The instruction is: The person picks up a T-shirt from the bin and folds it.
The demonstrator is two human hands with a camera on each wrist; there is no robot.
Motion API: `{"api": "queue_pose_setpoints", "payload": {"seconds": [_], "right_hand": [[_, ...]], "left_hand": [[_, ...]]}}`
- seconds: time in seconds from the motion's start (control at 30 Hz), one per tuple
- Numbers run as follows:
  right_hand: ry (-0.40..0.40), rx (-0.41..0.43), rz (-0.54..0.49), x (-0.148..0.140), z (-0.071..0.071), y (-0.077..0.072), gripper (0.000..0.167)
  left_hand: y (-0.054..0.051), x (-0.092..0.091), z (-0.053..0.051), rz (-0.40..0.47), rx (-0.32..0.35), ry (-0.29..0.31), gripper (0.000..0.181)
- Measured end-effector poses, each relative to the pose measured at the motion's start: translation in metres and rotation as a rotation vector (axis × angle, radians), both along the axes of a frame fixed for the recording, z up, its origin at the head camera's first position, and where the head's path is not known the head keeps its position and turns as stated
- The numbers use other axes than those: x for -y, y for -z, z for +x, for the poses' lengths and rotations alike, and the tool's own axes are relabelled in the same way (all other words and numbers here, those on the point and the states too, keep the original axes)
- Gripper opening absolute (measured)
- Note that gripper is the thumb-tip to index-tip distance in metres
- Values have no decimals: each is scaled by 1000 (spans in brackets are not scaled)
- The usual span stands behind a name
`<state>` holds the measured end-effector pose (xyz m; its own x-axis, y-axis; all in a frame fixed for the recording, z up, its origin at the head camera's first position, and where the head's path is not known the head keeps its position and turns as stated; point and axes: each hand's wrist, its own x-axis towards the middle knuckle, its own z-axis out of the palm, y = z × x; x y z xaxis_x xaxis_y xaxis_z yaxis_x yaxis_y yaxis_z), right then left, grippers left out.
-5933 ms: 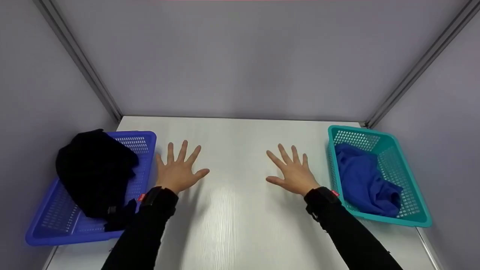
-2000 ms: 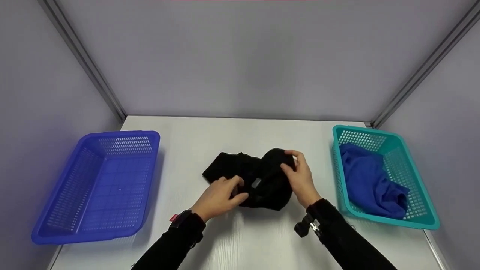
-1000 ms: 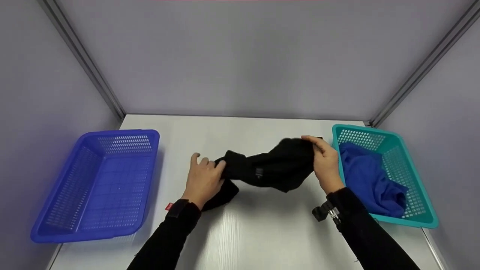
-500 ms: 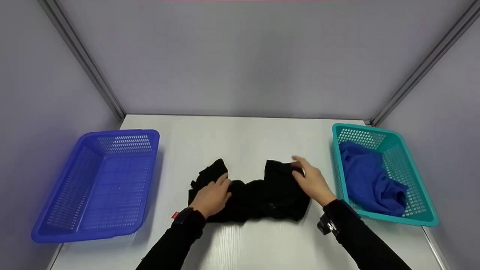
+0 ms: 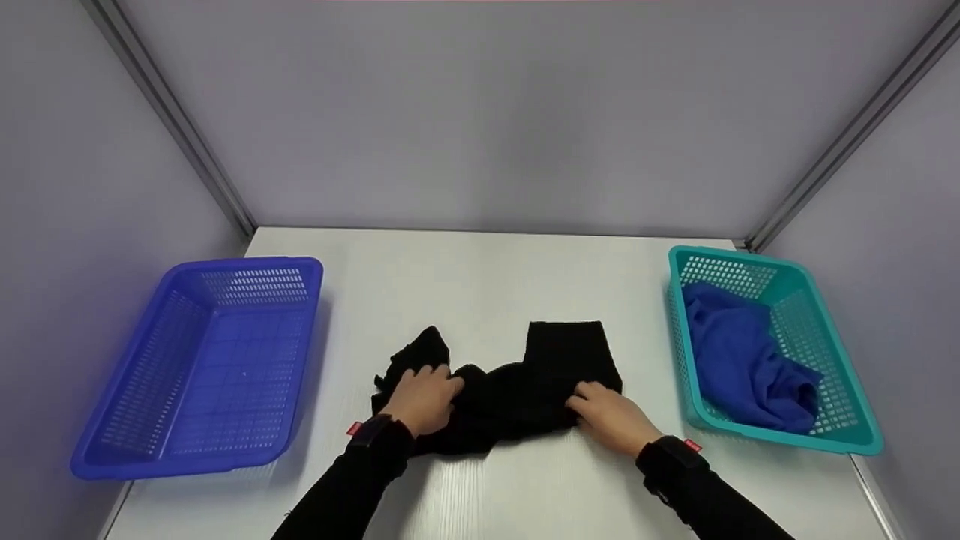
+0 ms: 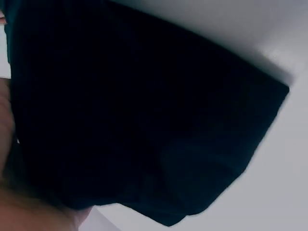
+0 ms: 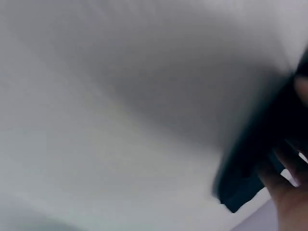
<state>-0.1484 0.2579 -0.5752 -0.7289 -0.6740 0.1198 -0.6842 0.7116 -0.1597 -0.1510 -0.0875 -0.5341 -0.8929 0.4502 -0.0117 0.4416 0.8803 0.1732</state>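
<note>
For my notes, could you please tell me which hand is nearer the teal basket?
Right. The right hand is at the right end of the black garment, left of the teal basket; the left hand is farther, at the garment's other end.

Garment (image 5: 517,401) is blk, cloth (image 5: 739,360) blue, 1st bskt (image 5: 244,364) violet-blue, 2nd bskt (image 5: 796,330) teal.

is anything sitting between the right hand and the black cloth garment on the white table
Nothing visible: the right hand touches the black cloth garment directly. The teal perforated plastic basket stands apart, farther right.
</note>
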Motion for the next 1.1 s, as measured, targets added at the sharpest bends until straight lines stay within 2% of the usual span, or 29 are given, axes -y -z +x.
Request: {"api": "queue_pose_setpoints", "payload": {"seconds": [0.07,0.17,0.23,0.33,0.4,0.5,0.6,0.67,0.73,0.8,0.87,0.97,1.03,1.1], "right_hand": [[105,8,-102,-3,-3,-2,19],[294,111,-317,-4,-10,-13,20],[389,134,-452,-3,-15,-24,21],[431,75,-568,1,-21,-42,18],[433,11,-610,5,-24,-54,17],[446,-76,-676,9,-30,-71,16],[486,-128,-720,10,-36,-84,14],[531,-134,-718,9,-39,-91,12],[606,-89,-718,6,-42,-96,13],[693,53,-763,2,-44,-99,16],[752,249,-858,-2,-46,-101,22],[769,551,-1018,-7,-49,-100,34],[726,681,-1056,-11,-50,-97,46],[706,736,-1007,-13,-50,-94,57]], "left_hand": [[-4,1,-5,80,-57,-13,11],[-14,4,-15,258,-165,-72,7],[-22,6,-22,388,-229,-117,12],[-35,8,-29,544,-277,-179,8],[-43,8,-31,607,-309,-204,1],[-52,9,-34,674,-359,-233,10],[-61,9,-34,740,-412,-222,18],[-65,7,-35,765,-462,-148,11],[-69,3,-33,759,-506,-32,6],[-73,-4,-28,729,-521,109,7],[-74,-15,-20,694,-500,235,14],[-70,-34,-4,607,-360,360,15],[-61,-47,7,521,-214,415,15],[-49,-59,18,425,-52,462,12]]}}
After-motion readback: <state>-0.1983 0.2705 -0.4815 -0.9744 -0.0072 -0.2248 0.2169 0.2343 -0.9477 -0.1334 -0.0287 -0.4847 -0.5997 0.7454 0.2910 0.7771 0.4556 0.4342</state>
